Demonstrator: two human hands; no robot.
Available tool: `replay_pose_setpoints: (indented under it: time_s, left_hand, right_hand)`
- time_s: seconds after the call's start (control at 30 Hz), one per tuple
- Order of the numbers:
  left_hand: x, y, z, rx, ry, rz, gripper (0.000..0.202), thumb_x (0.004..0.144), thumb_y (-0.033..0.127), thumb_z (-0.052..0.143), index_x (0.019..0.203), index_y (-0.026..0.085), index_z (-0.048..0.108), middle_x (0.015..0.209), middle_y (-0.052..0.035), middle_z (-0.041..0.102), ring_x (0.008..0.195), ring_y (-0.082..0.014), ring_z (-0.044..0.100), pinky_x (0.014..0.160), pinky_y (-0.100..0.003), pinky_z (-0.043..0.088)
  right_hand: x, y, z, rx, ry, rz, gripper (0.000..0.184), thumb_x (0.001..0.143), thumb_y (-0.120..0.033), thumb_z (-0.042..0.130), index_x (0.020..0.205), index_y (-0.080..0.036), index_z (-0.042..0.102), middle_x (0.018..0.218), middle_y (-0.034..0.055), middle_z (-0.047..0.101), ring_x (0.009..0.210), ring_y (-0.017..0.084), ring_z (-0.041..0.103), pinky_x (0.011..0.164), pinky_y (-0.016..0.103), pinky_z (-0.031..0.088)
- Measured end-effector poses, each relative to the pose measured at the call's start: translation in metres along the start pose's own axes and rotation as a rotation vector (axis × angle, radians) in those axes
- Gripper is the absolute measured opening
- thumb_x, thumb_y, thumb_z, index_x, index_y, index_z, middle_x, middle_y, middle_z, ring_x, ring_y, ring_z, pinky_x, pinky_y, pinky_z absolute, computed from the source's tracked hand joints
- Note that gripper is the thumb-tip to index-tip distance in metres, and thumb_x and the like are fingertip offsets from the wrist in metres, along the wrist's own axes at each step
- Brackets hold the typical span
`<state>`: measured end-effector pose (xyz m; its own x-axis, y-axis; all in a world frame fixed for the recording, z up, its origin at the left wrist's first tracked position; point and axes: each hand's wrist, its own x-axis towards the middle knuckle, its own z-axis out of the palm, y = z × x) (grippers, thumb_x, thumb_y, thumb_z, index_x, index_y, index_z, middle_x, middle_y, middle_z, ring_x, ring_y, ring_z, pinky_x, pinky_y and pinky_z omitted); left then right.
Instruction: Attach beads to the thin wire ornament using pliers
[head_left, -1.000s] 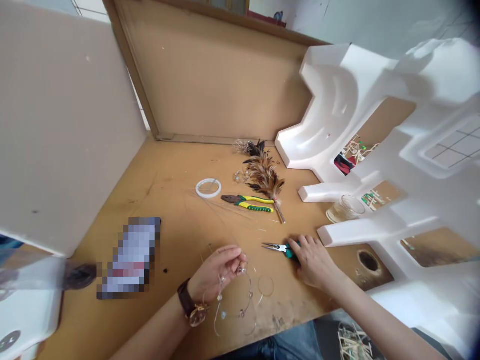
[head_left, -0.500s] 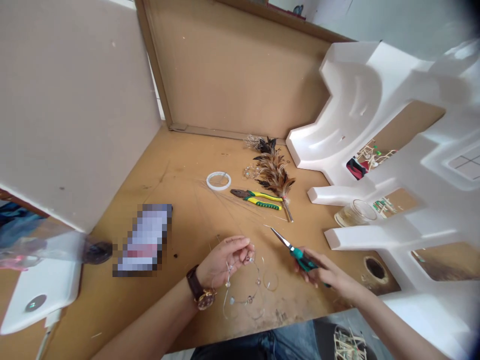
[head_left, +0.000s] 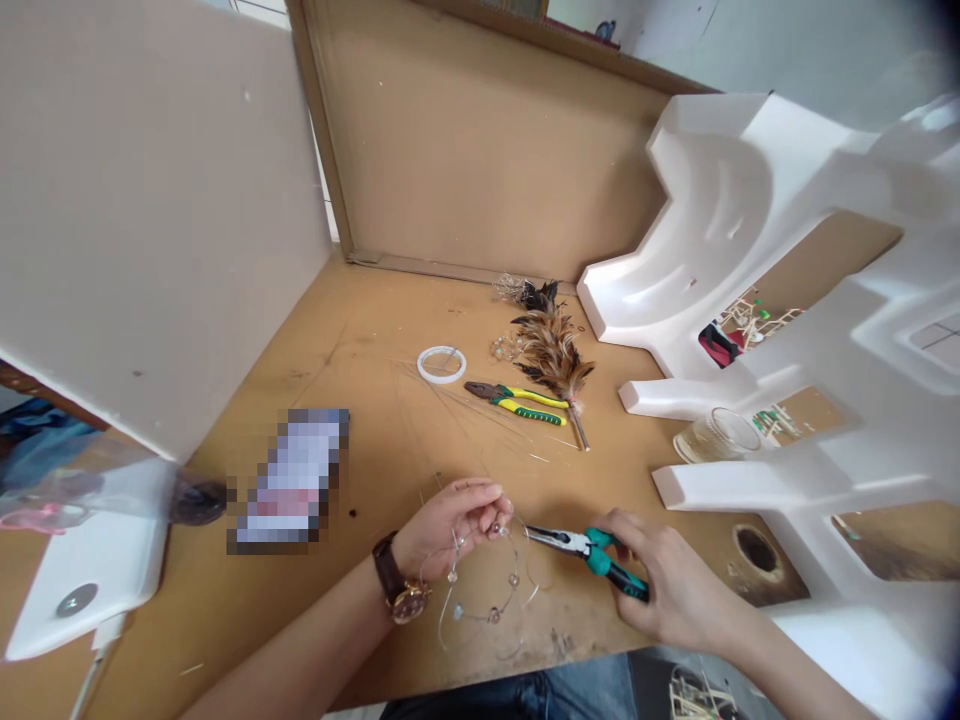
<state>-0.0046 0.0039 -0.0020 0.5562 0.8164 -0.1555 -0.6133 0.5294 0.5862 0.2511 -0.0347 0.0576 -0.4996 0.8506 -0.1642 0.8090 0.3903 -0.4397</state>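
Between the fingers of my left hand [head_left: 457,525] is a thin wire with beads; its beaded loop [head_left: 494,614] hangs below the hand, above the table. A watch with a dark strap [head_left: 405,600] is on that wrist. My right hand [head_left: 656,565] is closed around the green and black handles of needle-nose pliers [head_left: 592,548]. Their tips point left, close to the wire by my left fingertips; whether they touch it I cannot tell. Beyond the hands lie yellow-green combination pliers [head_left: 525,400] and a white ring [head_left: 441,365].
A bundle of brown feathers [head_left: 555,345] lies behind the combination pliers. A phone with a blurred screen [head_left: 296,480] is at left, near a white device with a cable [head_left: 112,570]. On the right stand a glass jar [head_left: 716,437] and a white moulded structure [head_left: 720,220].
My right hand has turned the needle-nose pliers from pointing up-left to nearly level, bringing their tips close to the beaded wire. My left hand stays almost in place, still pinching the wire.
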Motion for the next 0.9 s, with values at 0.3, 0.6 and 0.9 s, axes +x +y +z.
replay_pose_setpoints:
  time_s: [0.3, 0.6, 0.9]
  left_hand:
    - [-0.001, 0.0, 0.002, 0.153, 0.033, -0.013, 0.02, 0.071, 0.027, 0.065, 0.06, 0.01, 0.066, 0.055, -0.0014, 0.053, 0.053, -0.0099, 0.048, 0.054, -0.022, 0.034]
    - [-0.001, 0.001, 0.003, 0.273, 0.066, 0.001, 0.021, 0.07, 0.03, 0.065, 0.059, 0.012, 0.068, 0.051, -0.0012, 0.051, 0.048, -0.0088, 0.044, 0.048, -0.021, 0.028]
    - [-0.002, 0.003, 0.007, 0.264, 0.08, 0.012, 0.021, 0.068, 0.03, 0.067, 0.057, 0.012, 0.068, 0.049, -0.0002, 0.051, 0.047, -0.008, 0.042, 0.051, -0.021, 0.032]
  right_hand:
    - [0.0, -0.009, 0.005, 0.052, -0.033, -0.023, 0.055, 0.056, -0.012, 0.046, 0.11, -0.021, 0.048, 0.1, 0.0061, 0.056, 0.087, 0.021, 0.055, 0.077, 0.034, 0.042]
    - [0.001, -0.012, 0.007, 0.048, -0.035, -0.002, 0.051, 0.055, -0.012, 0.046, 0.105, -0.021, 0.051, 0.092, 0.005, 0.057, 0.08, 0.021, 0.055, 0.072, 0.032, 0.042]
    - [-0.002, -0.015, 0.011, 0.154, -0.064, 0.036, 0.038, 0.058, -0.014, 0.046, 0.095, -0.019, 0.055, 0.075, 0.0016, 0.057, 0.061, 0.014, 0.051, 0.057, 0.025, 0.036]
